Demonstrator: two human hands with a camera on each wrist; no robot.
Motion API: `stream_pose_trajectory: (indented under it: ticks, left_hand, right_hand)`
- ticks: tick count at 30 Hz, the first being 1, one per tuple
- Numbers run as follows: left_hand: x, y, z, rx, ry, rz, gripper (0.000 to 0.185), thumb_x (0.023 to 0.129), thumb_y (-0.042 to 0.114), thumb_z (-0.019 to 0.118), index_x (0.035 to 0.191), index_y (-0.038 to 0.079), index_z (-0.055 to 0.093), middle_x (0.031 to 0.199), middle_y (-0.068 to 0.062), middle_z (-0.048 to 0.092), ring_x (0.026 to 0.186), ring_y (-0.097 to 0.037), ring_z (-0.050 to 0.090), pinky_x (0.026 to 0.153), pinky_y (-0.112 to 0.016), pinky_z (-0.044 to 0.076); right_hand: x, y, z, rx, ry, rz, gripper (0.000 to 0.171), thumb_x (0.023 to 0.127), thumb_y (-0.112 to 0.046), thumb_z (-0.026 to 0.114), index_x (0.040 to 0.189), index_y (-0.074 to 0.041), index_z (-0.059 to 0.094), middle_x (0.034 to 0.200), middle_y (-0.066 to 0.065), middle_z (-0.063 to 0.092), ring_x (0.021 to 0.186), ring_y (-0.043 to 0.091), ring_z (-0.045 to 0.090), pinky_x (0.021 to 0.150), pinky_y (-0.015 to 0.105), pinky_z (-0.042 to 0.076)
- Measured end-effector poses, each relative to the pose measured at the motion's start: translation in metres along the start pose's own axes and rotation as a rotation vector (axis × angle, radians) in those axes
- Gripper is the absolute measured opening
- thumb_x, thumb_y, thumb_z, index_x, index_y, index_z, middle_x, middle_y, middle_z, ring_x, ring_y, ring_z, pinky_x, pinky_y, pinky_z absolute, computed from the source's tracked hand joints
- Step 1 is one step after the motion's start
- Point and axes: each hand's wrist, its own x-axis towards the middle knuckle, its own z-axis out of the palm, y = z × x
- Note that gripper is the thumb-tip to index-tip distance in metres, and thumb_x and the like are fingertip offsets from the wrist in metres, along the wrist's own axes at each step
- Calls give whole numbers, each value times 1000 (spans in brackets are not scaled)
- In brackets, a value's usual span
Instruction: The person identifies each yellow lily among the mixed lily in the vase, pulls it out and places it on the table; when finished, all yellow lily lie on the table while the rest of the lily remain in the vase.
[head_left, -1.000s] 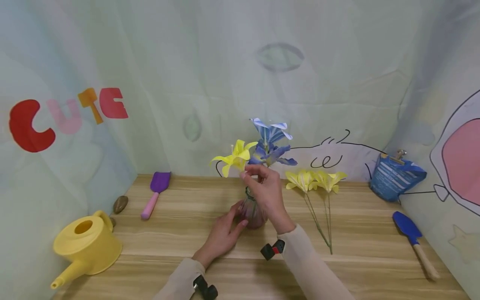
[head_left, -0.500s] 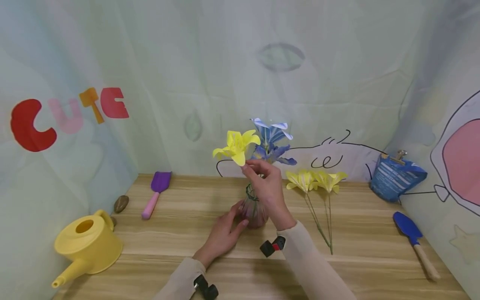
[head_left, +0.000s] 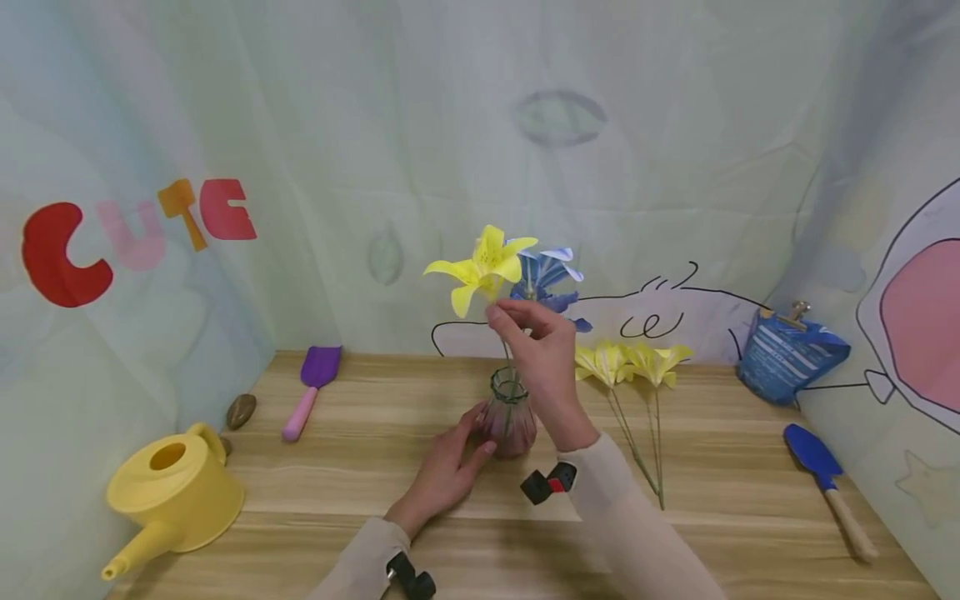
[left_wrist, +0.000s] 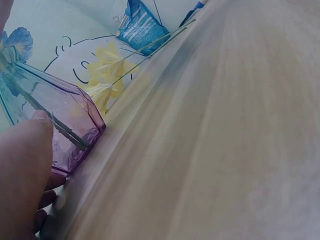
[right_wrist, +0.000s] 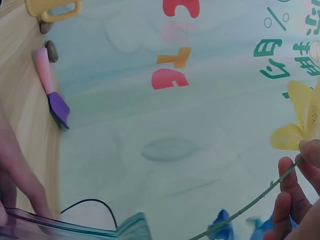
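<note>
My right hand [head_left: 551,346] pinches a yellow artificial lily [head_left: 483,265] by the stem just under its bloom. From there the green stem [right_wrist: 255,201] slants down to the mouth of a ribbed glass vase [head_left: 508,427], tinted green at the top and purple below. My left hand [head_left: 442,471] holds the vase low on its side, thumb in front, as the left wrist view also shows. Blue artificial flowers [head_left: 542,279] stand behind the lily, partly covered by it and the right hand. Green stems [left_wrist: 60,125] show inside the vase through the glass.
Right of the vase lie two yellow lilies [head_left: 603,362]. A blue clipped bag [head_left: 795,358] and blue trowel [head_left: 813,454] are at the far right. At left are a yellow watering can [head_left: 176,492], a purple shovel [head_left: 321,365] and a brown stone [head_left: 241,411].
The right hand has risen with the yellow lily, whose bloom has turned and now overlaps the blue flowers more. The left hand and the vase stay where they were.
</note>
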Motion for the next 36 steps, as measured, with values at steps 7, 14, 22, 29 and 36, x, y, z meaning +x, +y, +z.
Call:
stream_pose_trajectory:
  ticks: [7,14,22,29,36]
  left_hand:
    - [0,2,1,-20,4,8,60,111,35,58,165,15,40,145,-20,70,139,-45,63,118,-70,44]
    - [1,1,1,-15,25,46,61,110,32,60,164,11,40,143,-22,71,137,-46,64,117,-69,47]
    - [1,-2,1,-21,21,36,62,110,33,61,164,10,41,143,-21,70,138,-44,64,118,-66,48]
    - [2,-3,1,-30,-28,-39,65,111,41,57,167,17,37,151,-18,66,145,-44,58,121,-73,38]
    - [2,-1,1,-32,-32,-47,65,111,42,56,167,18,37,150,-18,67,144,-43,59,121,-72,39]
  right_hand:
    - [3,-12,-14,56,28,-38,21,100,-23,78,115,-9,82,93,-9,82,93,14,76,73,23,49]
    - [2,-18,-33,77,90,-49,22,99,-17,79,115,-2,80,84,-19,79,87,8,77,75,21,52]
    - [-2,-10,-68,20,189,-55,24,99,-17,79,117,-2,80,87,-19,79,89,10,78,81,20,58]
    - [-7,3,-103,-28,283,34,29,101,-27,78,122,-7,79,90,-17,78,95,13,75,88,19,58]
    - [-14,16,-130,-87,347,113,33,100,-31,79,122,-6,79,90,-17,76,93,10,73,85,17,57]
